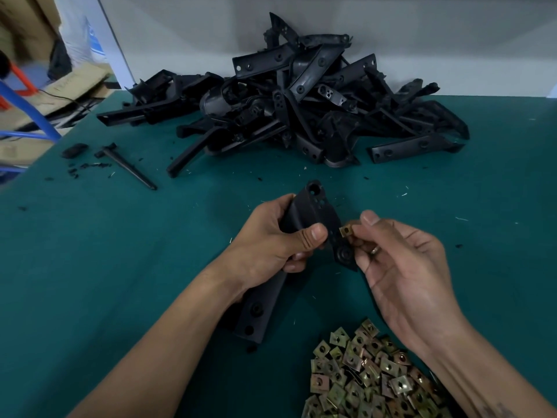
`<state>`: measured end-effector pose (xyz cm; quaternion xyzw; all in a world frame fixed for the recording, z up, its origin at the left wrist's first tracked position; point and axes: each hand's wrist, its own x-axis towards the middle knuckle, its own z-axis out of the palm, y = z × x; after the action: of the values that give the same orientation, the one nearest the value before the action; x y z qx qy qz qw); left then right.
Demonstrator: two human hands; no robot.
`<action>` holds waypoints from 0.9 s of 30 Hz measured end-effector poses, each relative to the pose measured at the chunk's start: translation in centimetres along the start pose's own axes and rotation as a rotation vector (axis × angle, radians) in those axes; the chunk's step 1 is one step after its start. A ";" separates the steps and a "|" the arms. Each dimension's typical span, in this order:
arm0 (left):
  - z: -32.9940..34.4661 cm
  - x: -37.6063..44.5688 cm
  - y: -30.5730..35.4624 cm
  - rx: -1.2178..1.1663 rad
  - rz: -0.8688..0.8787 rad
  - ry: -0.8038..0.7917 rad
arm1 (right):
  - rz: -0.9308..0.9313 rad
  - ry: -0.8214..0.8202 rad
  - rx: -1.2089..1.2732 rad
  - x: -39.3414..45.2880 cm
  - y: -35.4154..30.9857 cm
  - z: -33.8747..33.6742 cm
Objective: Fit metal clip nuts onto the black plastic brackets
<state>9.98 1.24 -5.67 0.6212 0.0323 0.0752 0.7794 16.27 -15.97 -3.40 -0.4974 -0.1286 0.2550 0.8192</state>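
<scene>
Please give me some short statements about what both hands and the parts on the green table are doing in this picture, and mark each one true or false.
1. The left hand grips a black bracket. True.
2. The right hand is empty. False: its fingers pinch a metal clip nut at the bracket's edge.
3. A pile of clip nuts lies near the right forearm. True.
4. The heap of black brackets sits at the near edge of the table. False: it lies at the far side, against the wall.
5. A ring shows on the right hand. True.
</scene>
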 end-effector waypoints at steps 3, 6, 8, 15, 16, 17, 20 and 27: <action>0.0 0.1 0.0 -0.007 0.000 0.009 | 0.001 -0.023 -0.011 0.0 -0.2 0.0; 0.0 0.1 0.0 -0.018 0.002 0.018 | 0.035 -0.075 -0.007 0.0 0.0 0.0; 0.0 0.0 0.0 -0.022 0.004 0.018 | 0.052 -0.101 0.001 0.0 0.1 -0.1; -0.2 0.1 -0.2 -0.013 -0.014 -0.035 | 0.063 -0.287 -0.407 1.3 -2.6 -2.8; -0.3 0.0 -0.1 -0.028 -0.015 -0.053 | 0.046 -0.330 -0.537 1.4 -3.1 -3.5; -0.3 0.0 0.1 -0.048 -0.021 -0.064 | 0.042 -0.392 -0.683 1.4 -3.7 -4.0; -0.4 -0.2 0.4 -0.094 -0.067 -0.070 | 0.127 -0.607 -1.060 0.8 -4.6 -5.0; -0.5 -0.2 0.2 -0.091 -0.086 -0.068 | 0.222 -0.720 -1.347 -0.4 -5.0 -4.7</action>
<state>9.71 1.78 -5.60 0.5853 0.0291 0.0221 0.8100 19.51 -21.55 -1.21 -0.7850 -0.4640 0.3486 0.2167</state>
